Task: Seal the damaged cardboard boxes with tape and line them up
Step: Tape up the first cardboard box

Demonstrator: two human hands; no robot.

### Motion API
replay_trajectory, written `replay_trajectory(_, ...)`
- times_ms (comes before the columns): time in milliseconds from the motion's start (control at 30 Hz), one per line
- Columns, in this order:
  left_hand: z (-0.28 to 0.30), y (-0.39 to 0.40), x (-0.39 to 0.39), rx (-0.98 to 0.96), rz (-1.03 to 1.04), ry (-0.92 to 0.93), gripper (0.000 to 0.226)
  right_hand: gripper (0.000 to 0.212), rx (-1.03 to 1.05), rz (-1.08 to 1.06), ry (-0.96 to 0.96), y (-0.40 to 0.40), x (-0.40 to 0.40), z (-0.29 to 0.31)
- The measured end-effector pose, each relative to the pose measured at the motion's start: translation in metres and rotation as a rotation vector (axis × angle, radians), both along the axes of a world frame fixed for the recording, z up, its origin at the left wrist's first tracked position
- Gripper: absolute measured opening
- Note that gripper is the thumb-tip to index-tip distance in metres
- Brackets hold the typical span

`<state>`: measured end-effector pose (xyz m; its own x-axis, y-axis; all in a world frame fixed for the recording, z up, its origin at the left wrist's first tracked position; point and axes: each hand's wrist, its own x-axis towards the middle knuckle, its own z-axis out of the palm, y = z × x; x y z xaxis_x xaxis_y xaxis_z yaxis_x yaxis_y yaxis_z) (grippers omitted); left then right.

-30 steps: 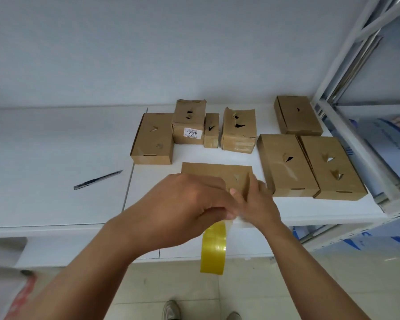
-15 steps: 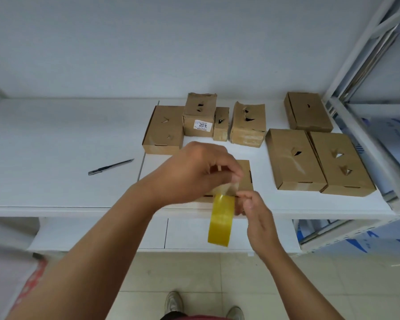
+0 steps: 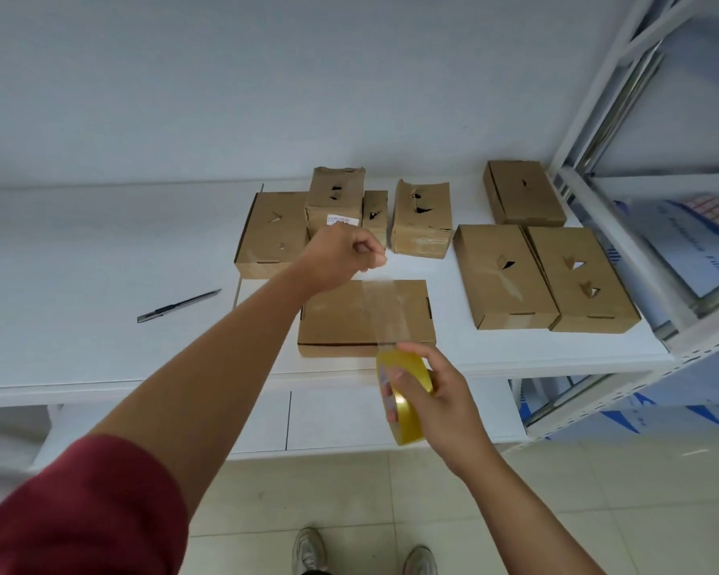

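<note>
A flat cardboard box [image 3: 341, 321] lies near the front edge of the white table [image 3: 100, 251]. My left hand [image 3: 341, 253] pinches the free end of a clear tape strip [image 3: 380, 309] above the box's far edge. The strip stretches over the box's top down to a yellow tape roll [image 3: 403, 392]. My right hand [image 3: 432, 392] grips that roll just off the table's front edge. Several torn cardboard boxes [image 3: 503, 276] with holes stand behind and to the right.
A utility knife [image 3: 177, 305] lies on the table to the left. A white metal shelf rack [image 3: 640, 168] stands at the right, holding printed cartons. My shoes [image 3: 308, 549] show on the tiled floor below.
My left hand has pulled the tape end away from the roll and up over the box. My right hand has shifted its grip round the roll and drawn it back toward me.
</note>
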<state>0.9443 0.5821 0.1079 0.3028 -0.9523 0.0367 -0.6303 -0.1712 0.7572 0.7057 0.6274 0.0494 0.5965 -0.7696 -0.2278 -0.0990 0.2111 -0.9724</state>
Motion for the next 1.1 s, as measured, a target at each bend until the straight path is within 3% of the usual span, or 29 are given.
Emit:
replay_trajectory(67,-0.015,-0.011,0.004,-0.002,0.023,0.023,0.008,0.025,0.046,-0.012,0.033,-0.004,0.006,0.004)
replay_trajectory(267,-0.037,-0.034,0.008,0.047,-0.073,-0.068,0.013,0.044,0.219,0.046,0.065,-0.012,0.019,0.004)
replay_trajectory(400,-0.05,-0.04,0.015,0.079,-0.105,-0.096,0.008,0.05,0.35,0.07,0.014,-0.018,0.026,0.012)
replay_trajectory(467,-0.053,-0.042,0.019,0.092,-0.116,-0.106,0.017,0.052,0.411,0.069,-0.007,-0.02,0.031,0.016)
replay_trajectory(633,-0.062,-0.045,0.037,0.113,-0.121,-0.148,0.009,0.052,0.459,0.078,-0.034,-0.024,0.044,0.021)
replay_trajectory(800,-0.074,-0.048,0.043,0.142,-0.117,-0.182,0.009,0.031,0.496,0.047,-0.025,-0.024,0.058,0.015)
replay_trajectory(967,-0.085,-0.051,0.04,0.15,-0.099,-0.164,0.009,0.031,0.521,0.007,-0.031,-0.022,0.061,0.006)
replay_trajectory(1100,-0.086,-0.052,0.04,0.153,-0.087,-0.137,0.01,0.045,0.519,-0.011,-0.048,-0.026,0.058,0.005)
